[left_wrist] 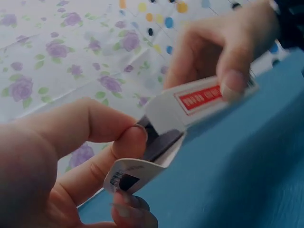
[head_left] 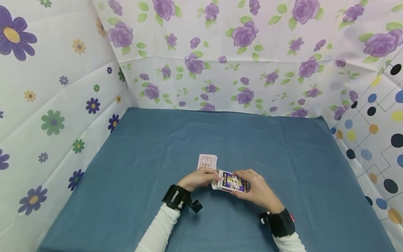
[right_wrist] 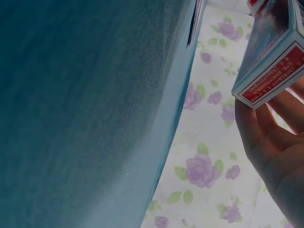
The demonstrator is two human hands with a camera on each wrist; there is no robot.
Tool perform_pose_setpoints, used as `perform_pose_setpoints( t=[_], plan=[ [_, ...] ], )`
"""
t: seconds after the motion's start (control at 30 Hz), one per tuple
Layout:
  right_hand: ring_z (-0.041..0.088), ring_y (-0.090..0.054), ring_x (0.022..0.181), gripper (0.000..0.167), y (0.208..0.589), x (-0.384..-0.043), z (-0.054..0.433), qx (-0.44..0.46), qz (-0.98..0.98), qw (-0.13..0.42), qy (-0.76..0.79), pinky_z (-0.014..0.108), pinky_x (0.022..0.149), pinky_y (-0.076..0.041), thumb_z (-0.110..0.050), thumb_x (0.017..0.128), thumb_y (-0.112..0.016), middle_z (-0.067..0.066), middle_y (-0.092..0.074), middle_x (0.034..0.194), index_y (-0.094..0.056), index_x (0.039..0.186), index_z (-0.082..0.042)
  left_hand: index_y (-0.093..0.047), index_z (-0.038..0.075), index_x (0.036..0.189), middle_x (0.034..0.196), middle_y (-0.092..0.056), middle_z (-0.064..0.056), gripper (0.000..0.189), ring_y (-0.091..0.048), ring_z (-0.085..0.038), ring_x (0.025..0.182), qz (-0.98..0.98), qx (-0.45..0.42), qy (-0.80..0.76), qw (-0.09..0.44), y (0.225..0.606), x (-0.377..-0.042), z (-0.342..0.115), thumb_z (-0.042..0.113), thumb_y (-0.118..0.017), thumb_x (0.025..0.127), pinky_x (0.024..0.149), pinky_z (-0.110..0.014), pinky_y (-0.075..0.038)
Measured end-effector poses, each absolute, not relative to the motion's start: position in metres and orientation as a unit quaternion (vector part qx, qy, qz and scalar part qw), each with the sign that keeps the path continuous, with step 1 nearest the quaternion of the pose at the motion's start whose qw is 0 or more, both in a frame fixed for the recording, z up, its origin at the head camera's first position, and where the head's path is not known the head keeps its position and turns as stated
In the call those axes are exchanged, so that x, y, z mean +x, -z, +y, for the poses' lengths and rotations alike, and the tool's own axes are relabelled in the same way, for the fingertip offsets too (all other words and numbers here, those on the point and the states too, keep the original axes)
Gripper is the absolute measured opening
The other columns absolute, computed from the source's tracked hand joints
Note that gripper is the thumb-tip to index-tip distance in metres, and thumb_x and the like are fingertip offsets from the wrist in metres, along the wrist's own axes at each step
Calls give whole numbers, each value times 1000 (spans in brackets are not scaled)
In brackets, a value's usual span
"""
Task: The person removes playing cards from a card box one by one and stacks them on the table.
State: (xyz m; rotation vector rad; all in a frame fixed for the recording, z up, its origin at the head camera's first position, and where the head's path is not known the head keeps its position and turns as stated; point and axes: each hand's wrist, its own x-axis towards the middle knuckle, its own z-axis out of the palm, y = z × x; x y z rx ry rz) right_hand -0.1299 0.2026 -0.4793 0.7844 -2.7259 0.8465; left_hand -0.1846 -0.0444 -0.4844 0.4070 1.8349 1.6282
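Note:
A playing-card box (head_left: 233, 182) with a dark, colourful printed front is held above the table, its flap end toward the left. My right hand (head_left: 259, 190) grips the box by its long sides. At the open end my left hand (head_left: 197, 177) pinches the flap (left_wrist: 142, 167), one fingertip at the opening and others beneath the flap. Inside that opening the left wrist view shows a dark surface; what it is I cannot tell. Just beyond the left hand lies a small stack of playing cards (head_left: 207, 160), patterned backs up, its near part hidden by the hand.
A blue cloth (head_left: 151, 147) covers the table. Floral sheets hang at the back (head_left: 220, 63) and left (head_left: 59, 94), and a dotted sheet (head_left: 371, 140) stands at the right. Black straps (head_left: 177, 197) circle both wrists.

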Motion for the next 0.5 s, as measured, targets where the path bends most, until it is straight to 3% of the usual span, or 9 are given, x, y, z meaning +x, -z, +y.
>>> perform_pose_setpoints(
  t=[0.13, 0.27, 0.5],
  plan=[
    [18, -61, 103, 60, 480, -129, 203, 263, -916, 91, -289, 32, 77, -51, -34, 73, -85, 4, -68, 117, -65, 125, -13, -69, -1, 87, 67, -53, 6, 16, -44, -6, 58, 681, 152, -638, 327, 487, -184, -46, 12, -59, 91, 58, -23, -37],
    [17, -61, 103, 61, 481, -130, 204, 262, -916, 91, -289, 32, 76, -51, -35, 73, -85, 4, -67, 118, -64, 126, -13, -69, -5, 88, 70, -56, 7, 21, -46, -8, 62, 724, 193, -597, 286, 487, -185, -44, 12, -60, 93, 60, -22, -37],
    [17, -60, 102, 60, 480, -129, 203, 260, -919, 81, -286, 32, 76, -50, -34, 74, -84, 5, -67, 118, -64, 126, -11, -68, -1, 76, 61, -49, 6, 24, -38, -11, 56, 784, 212, -528, 248, 481, -181, -39, 16, -64, 92, 54, -23, -30]
  ],
)
